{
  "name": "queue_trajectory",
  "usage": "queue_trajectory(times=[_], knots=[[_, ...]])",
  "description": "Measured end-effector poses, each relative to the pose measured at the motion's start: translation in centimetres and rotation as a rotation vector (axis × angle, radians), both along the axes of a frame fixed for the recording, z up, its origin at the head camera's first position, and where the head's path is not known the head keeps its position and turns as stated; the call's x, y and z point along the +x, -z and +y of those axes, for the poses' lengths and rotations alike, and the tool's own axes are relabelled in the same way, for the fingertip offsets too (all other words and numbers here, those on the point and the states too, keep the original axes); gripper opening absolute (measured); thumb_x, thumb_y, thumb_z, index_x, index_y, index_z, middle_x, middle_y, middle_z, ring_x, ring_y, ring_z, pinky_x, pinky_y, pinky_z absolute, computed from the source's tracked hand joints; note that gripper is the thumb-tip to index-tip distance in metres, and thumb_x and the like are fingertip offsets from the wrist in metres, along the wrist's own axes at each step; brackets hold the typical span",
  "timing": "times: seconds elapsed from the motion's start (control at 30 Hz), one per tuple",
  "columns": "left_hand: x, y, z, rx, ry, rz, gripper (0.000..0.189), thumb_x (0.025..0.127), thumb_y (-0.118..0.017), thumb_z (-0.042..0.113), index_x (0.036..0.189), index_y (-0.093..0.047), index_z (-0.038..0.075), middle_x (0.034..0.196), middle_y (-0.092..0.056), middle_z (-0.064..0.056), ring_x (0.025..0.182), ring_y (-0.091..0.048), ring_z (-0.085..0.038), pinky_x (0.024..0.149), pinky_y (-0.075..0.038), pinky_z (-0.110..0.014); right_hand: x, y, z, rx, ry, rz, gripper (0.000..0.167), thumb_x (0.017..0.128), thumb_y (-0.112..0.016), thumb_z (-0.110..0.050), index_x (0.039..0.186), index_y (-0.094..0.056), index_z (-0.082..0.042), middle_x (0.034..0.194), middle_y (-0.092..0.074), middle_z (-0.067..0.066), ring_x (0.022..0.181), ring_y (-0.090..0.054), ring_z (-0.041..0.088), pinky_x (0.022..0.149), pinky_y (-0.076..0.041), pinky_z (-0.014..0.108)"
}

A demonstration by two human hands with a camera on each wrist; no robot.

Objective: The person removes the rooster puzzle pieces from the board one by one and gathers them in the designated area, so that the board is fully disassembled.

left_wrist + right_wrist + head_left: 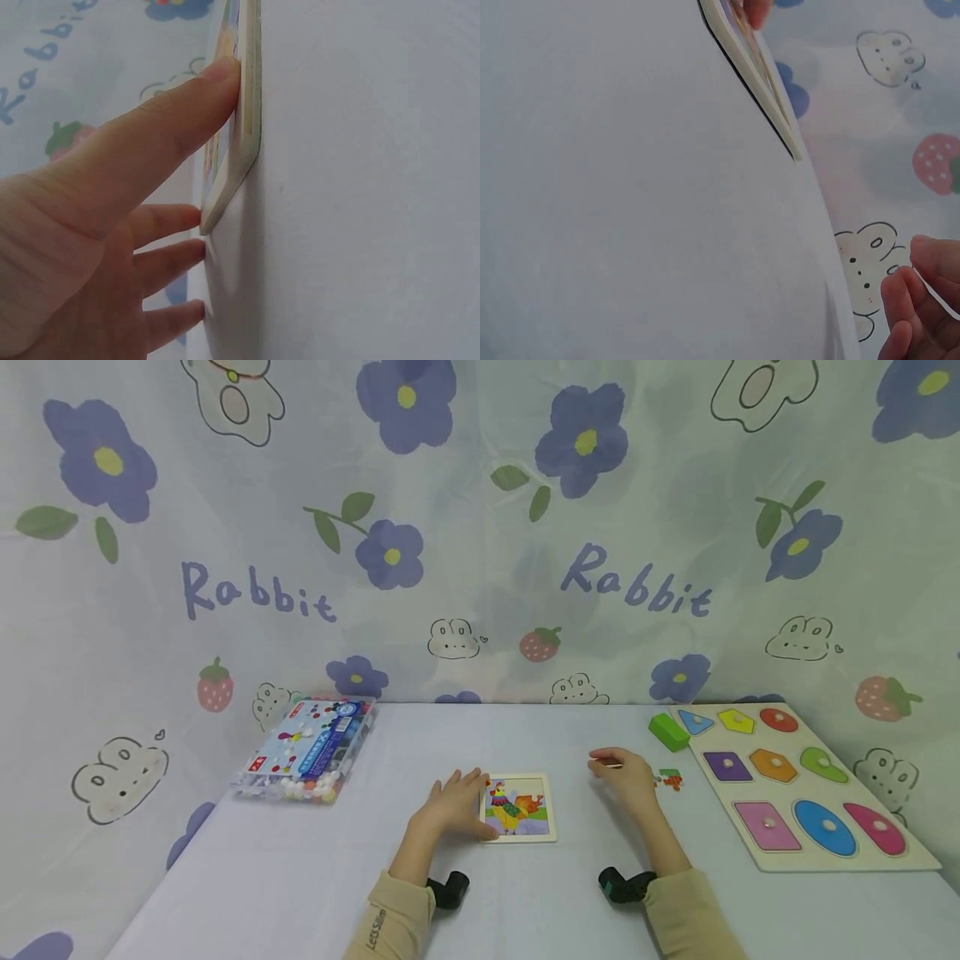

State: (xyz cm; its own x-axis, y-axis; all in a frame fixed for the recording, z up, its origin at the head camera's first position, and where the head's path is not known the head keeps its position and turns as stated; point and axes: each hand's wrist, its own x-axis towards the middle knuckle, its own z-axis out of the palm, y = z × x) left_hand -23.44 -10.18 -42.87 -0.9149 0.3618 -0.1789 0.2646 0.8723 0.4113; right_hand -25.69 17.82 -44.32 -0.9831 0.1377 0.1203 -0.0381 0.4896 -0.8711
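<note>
A framed rooster jigsaw puzzle [517,810] lies flat on the table, its pale rim seen edge-on in both wrist views. Along its left side rests my left hand [453,806], fingers spread and mostly straight. In the left wrist view the thumb [217,71] touches the puzzle's near rim, while other fingertips are at its left side. My right hand [628,781] is raised to the right of the puzzle, pinching a small thin puzzle piece [613,765] seen nearly edge-on. The right wrist view shows the curled fingers [922,300], but the piece is hard to make out there.
Loose coloured puzzle pieces [670,779] lie just right of my right hand. Behind them sit a green block [668,732] and a large knobbed shape board [765,835]. A clear plastic case [307,747] of small parts stands at the back left. A printed curtain [480,568] hangs behind.
</note>
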Motion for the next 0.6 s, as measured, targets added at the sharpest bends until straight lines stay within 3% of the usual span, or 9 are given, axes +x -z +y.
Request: queue_trajectory(times=[0.23, 0.6], knots=[[0.0, 0.1, 0.0, -0.012, 0.002, 0.004, 0.087, 0.068, -0.08, 0.039, 0.137, -0.041, 0.004, 0.146, -0.034, -0.015, 0.135, -0.024, -0.042, 0.104, -0.015, -0.064, -0.4, 0.2, -1.8, 0.009, -0.008, -0.049, 0.023, 0.084, -0.066, -0.014, 0.102, -0.068, 0.0, 0.091, -0.066, 0.012, 0.08, -0.062, 0.02, 0.065, -0.048, 0.024], [0.2, -0.1, 0.0, -0.011, -0.004, 0.01, 0.086, 0.067, -0.079, 0.039, 0.137, -0.042, 0.004, 0.146, -0.035, -0.014, 0.135, -0.024, -0.041, 0.105, -0.015, -0.063, -0.2, 0.2, -5.0, 0.043, -0.07, 0.002, 0.018, 0.081, -0.069, -0.012, 0.096, -0.07, -0.002, 0.084, -0.067, 0.007, 0.076, -0.061, 0.019, 0.064, -0.047, 0.026]])
